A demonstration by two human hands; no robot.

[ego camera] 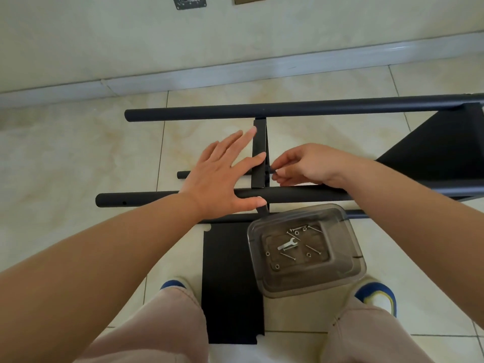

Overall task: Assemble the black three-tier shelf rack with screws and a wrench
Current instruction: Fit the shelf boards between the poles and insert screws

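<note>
The black rack lies on its side on the tiled floor: a far pole [288, 108], a near pole [146, 199] and a thin pole [183, 175] run left to right. A middle shelf panel [259, 142] stands on edge between the poles. Another shelf panel [450, 142] is at the right. My left hand [222, 174] is spread flat against the middle panel, thumb on the near pole. My right hand [303, 166] pinches a small dark part, likely a screw, at the panel's right face. The wrench [287, 244] lies in a clear tray [348, 273] with several screws and washers.
A loose black shelf panel [230, 284] lies flat on the floor between my knees, partly under the tray. My feet in blue-trimmed shoes [377, 294] flank it. A wall with a grey skirting board [235, 69] runs behind the rack.
</note>
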